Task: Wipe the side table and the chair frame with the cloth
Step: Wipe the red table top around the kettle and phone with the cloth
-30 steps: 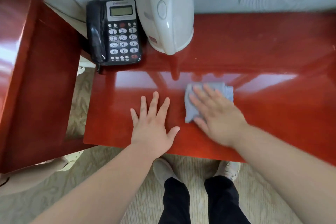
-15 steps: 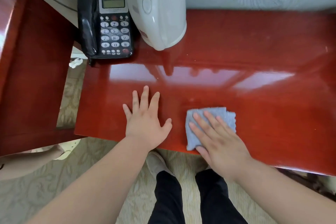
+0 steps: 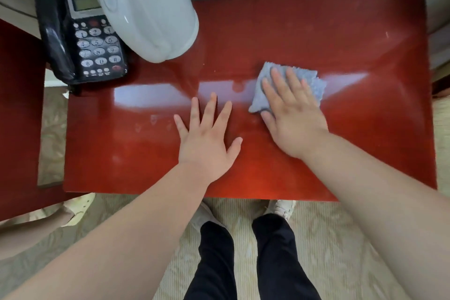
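A glossy red side table (image 3: 353, 39) fills the middle of the head view. A folded light-blue cloth (image 3: 314, 80) lies on its top, right of centre. My right hand (image 3: 292, 114) presses flat on the cloth with straight fingers and covers most of it. My left hand (image 3: 209, 141) rests flat on the bare tabletop just left of the cloth, fingers spread. The red wooden chair frame (image 3: 19, 109) stands along the table's left side.
A black desk phone (image 3: 82, 36) sits at the table's back left corner, with a white electric kettle (image 3: 146, 7) beside it. The wall runs behind the table. My legs and shoes (image 3: 280, 209) stand on patterned carpet at the front edge.
My right hand slid the cloth from the table's front edge back toward the middle and a little to the right. My left hand stayed flat on the tabletop.
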Action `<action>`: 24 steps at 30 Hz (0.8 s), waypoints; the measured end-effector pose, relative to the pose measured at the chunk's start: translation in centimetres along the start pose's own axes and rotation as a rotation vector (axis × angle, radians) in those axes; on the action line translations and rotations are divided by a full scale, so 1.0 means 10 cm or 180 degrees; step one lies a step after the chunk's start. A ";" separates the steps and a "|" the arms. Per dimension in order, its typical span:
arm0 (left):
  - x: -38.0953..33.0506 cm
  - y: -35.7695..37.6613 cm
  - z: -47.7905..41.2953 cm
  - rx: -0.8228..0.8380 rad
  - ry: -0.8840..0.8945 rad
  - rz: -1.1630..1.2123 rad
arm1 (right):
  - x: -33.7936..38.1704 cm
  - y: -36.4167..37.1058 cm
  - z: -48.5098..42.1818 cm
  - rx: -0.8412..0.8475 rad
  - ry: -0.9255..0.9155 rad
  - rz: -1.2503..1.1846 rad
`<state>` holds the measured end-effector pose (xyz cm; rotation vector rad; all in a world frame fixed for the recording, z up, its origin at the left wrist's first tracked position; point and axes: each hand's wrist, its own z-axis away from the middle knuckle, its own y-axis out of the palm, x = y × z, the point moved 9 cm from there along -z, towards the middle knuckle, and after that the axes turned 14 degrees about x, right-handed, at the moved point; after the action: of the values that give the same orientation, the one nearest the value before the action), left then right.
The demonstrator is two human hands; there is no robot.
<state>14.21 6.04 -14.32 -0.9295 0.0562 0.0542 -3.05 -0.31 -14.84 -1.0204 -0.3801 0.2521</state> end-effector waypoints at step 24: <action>-0.02 0.06 0.02 0.0385 -0.0173 0.0115 | -0.10 0.73 1.45 0.0261 -0.0216 0.0087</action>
<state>13.99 6.53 -14.72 -0.8057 0.0256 0.1085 -10.32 14.26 -14.60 -0.9385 -0.4143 0.3249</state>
